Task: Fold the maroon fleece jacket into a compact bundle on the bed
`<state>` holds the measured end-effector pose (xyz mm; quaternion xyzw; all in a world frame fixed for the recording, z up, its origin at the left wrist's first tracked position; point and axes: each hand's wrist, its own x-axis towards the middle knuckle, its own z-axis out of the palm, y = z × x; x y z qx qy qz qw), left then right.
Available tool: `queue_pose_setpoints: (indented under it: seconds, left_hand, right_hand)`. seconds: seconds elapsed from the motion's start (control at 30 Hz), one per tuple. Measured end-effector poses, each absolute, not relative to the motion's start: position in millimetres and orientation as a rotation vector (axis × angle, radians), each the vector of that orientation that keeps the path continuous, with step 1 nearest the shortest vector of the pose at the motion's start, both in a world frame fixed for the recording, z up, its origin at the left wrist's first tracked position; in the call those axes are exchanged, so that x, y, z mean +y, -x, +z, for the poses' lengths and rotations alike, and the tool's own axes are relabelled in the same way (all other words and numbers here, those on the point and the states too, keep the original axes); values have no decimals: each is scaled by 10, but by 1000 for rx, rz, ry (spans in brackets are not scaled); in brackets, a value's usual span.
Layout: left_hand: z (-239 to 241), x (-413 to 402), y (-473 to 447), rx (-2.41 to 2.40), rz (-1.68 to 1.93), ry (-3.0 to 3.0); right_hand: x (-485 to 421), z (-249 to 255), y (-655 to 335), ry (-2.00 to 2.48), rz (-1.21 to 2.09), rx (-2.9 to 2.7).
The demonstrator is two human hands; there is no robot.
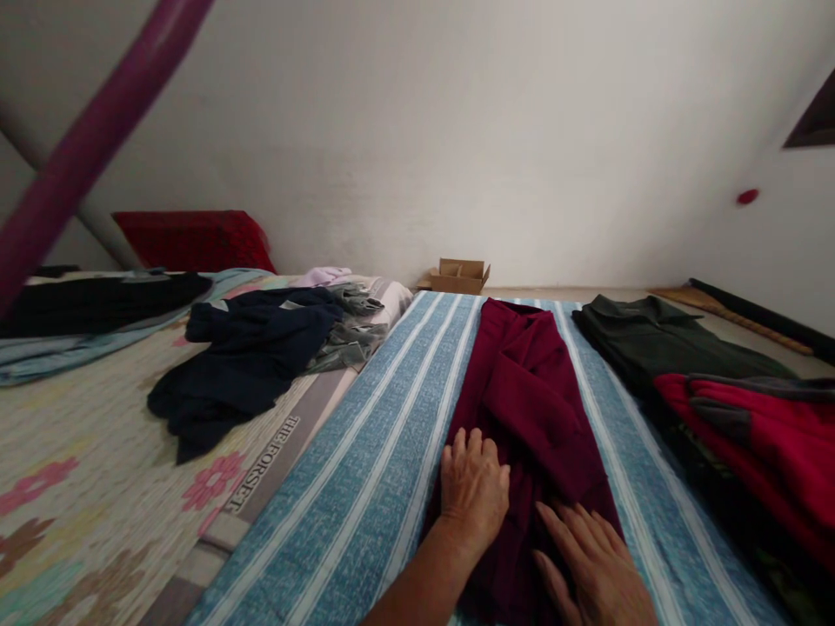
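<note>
A maroon long-sleeved top (541, 391) lies folded lengthwise on a blue-and-white striped cloth (365, 452), one sleeve laid down along its front. My left hand (473, 482) rests flat on the left side of the top, its fingers lying together but stretched out. Lower and to the right, my right hand (591, 556) is spread over the near part of the top, thumb apart from the fingers. Both hands press on the fabric without gripping it. The near end of the top is partly hidden by my hands and forearms.
To the right sit stacked folded clothes, with a dark green garment (678, 339) and a red one (770, 435). A navy garment (254, 348) lies on the flowered bedding (117, 469) at left. A cardboard box (458, 278) stands by the wall. A purple pole (97, 130) crosses the upper left.
</note>
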<state>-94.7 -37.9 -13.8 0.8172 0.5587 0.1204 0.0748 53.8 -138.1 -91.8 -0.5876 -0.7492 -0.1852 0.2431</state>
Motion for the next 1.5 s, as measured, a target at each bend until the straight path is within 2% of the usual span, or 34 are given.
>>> queue_pose_setpoints:
  seconds: [0.17, 0.27, 0.4, 0.5, 0.57, 0.67, 0.83, 1.03, 1.23, 1.5]
  left_hand:
    - [-70, -327, 988, 1736, 336, -2488]
    - [106, -328, 892, 1718, 571, -2562]
    - [396, -244, 426, 1204, 812, -2777]
    - [402, 7, -1, 855, 580, -2913]
    - [286, 223, -178, 1003, 276, -2924]
    - [90, 474, -241, 1222, 118, -2871]
    - [35, 622, -190, 1246, 127, -2863]
    - [36, 720, -324, 1636, 229, -2797]
    - [1, 876, -355, 1592, 103, -2711]
    - [-152, 961, -299, 1487, 347, -2644]
  right_hand:
    - [-1399, -795, -408, 1745, -382, -1954]
    - [-1365, -740, -332, 1791, -312, -1824]
    - [-1330, -679, -299, 1803, -226, -1777]
    - [-1324, -674, -301, 1798, -222, -1768]
    - [-1313, -702, -303, 1797, -245, -1753]
    - [-1281, -768, -304, 1783, -277, -1750]
    - [-1235, -861, -296, 1777, -304, -1763]
    - [-1205, -929, -293, 1756, -343, -1716]
    - [-1221, -994, -310, 1755, -379, -1755]
    - [-1191, -950, -98, 1759, -428, -1730]
